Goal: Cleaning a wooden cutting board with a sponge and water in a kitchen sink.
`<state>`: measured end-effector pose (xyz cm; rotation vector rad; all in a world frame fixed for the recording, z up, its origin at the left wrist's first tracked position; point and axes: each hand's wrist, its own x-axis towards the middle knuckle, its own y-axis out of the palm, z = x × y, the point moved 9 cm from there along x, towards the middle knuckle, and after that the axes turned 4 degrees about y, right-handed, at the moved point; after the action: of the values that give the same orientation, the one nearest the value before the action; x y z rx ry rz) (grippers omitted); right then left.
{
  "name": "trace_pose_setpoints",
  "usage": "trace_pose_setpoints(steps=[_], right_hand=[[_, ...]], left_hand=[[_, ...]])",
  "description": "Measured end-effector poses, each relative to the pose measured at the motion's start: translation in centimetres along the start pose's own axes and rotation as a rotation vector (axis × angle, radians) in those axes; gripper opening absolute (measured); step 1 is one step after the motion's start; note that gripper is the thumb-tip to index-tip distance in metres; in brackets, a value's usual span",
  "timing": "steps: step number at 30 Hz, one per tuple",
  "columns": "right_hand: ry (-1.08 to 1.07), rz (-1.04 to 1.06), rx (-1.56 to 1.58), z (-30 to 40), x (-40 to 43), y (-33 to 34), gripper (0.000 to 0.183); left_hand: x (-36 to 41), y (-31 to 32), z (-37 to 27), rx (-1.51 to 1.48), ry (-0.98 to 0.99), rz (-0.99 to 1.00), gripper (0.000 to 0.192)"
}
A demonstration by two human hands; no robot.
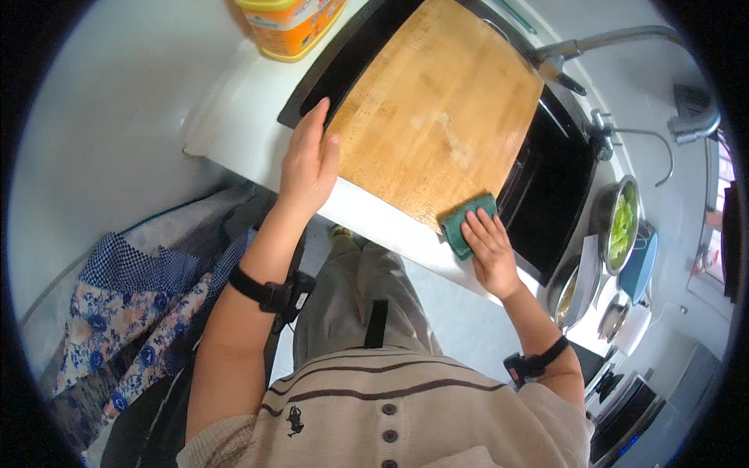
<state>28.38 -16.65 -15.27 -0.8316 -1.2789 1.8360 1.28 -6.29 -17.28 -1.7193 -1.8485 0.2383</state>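
Observation:
A wooden cutting board [433, 99] lies across a black sink [544, 193], its near end reaching over the white counter edge. Damp, pale patches show on its surface. At the board's left edge, my left hand [307, 164] rests with the thumb raised apart from the fingers; it grips no other object. My right hand [491, 251] presses a folded green cloth [468, 225] against the board's near right corner, fingers flat on top. Part of the cloth hangs past that corner over the counter rim.
An orange and yellow container [292, 29] stands at the far left. Beyond the sink are a faucet [556, 64] and a curved spout [643, 137]. To the right stand a metal bowl of green leaves [623, 225] and another metal bowl [564, 298]. Patterned fabric [146, 327] hangs lower left.

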Motion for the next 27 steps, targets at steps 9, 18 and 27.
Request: trace_pose_setpoints(steps=[9, 18, 27], right_hand=[[-0.056, -0.189, 0.062, 6.9, 9.5, 2.4, 0.051], [0.079, -0.208, 0.281, 6.7, 5.3, 2.5, 0.054], [0.149, -0.189, 0.287, 0.1, 1.0, 0.2, 0.049]], left_hand=[[1.8, 2.7, 1.1, -0.259, -0.131, 0.091, 0.049], [1.2, 3.7, -0.1, 0.447, 0.206, 0.204, 0.046], [1.2, 4.2, -0.8, 0.497, 0.214, 0.206, 0.053]])
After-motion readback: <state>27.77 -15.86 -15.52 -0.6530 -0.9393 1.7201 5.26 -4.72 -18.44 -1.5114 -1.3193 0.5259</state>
